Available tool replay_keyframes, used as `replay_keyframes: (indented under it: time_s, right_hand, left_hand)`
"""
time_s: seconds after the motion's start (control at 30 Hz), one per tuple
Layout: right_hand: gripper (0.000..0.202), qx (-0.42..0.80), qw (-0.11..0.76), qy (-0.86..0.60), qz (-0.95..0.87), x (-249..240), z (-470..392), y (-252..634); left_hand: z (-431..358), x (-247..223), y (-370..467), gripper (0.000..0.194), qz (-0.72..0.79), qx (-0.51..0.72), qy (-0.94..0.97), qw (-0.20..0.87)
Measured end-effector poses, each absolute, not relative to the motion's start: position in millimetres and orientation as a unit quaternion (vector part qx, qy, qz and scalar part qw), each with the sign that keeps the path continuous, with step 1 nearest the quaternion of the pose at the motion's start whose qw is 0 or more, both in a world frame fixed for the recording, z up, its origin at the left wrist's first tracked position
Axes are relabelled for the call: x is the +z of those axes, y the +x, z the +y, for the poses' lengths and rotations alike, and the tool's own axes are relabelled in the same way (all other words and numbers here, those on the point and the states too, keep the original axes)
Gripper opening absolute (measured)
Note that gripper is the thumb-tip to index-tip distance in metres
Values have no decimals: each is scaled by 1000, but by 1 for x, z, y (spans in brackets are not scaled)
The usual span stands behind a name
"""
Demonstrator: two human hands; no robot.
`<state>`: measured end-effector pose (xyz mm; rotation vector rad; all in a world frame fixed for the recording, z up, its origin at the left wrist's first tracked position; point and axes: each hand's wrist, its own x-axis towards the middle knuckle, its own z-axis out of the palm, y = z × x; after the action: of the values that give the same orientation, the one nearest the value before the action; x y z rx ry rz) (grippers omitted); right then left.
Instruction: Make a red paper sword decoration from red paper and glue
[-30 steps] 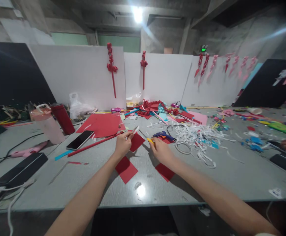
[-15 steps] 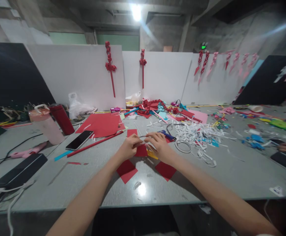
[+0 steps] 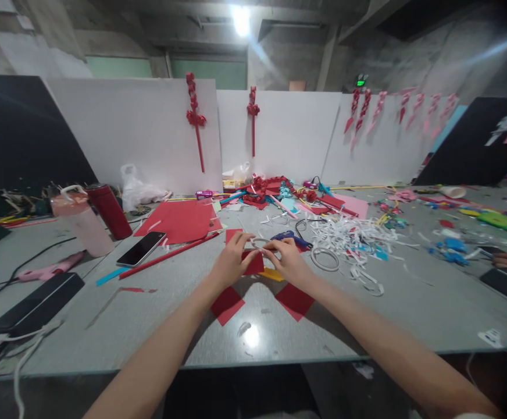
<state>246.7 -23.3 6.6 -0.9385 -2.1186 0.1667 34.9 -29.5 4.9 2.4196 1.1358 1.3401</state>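
The left hand (image 3: 231, 261) and right hand (image 3: 291, 262) are holding a curved pale strip (image 3: 260, 240) between them above the worktop (image 3: 149, 331). Two red paper squares (image 3: 295, 301) are lying on the near side, a blue glue gun (image 3: 292, 237) is resting beyond the right hand, and a phone (image 3: 141, 249) is lying leftward.

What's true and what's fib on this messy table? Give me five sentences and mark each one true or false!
1. The left hand and right hand hold a thin pale strip. True.
2. The phone lies right of both hands. False: the phone lies left of them.
3. The red bottle is beside the pink bottle. True.
4. The two paper squares nearest the person are green. False: those paper squares are red.
5. The phone's screen faces up. True.
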Motion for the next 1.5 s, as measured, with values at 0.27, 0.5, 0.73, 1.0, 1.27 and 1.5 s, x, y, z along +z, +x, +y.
replay_keyframes:
  time_s: [0.27,0.5,0.73,1.0,1.27,1.5]
  right_hand:
    - [21,127,428,-373,-813,8,-27,244]
    - [15,67,442,-388,-806,9,-26,243]
    - [13,-40,450,-422,-786,11,-9,261]
    - [16,-44,341,-349,-872,5,4,276]
    - [17,32,238,-300,-923,-12,-12,254]
    - [18,63,301,-326,-894,7,-16,259]
  left_hand:
    - [-27,3,40,11,398,453,779,170]
    - [-24,3,40,15,401,452,766,219]
    - [-21,0,38,20,419,449,751,243]
    - [-8,-4,23,30,458,518,661,293]
    - [2,-13,20,30,441,562,630,304]
    - [-1,-7,20,30,447,590,601,303]
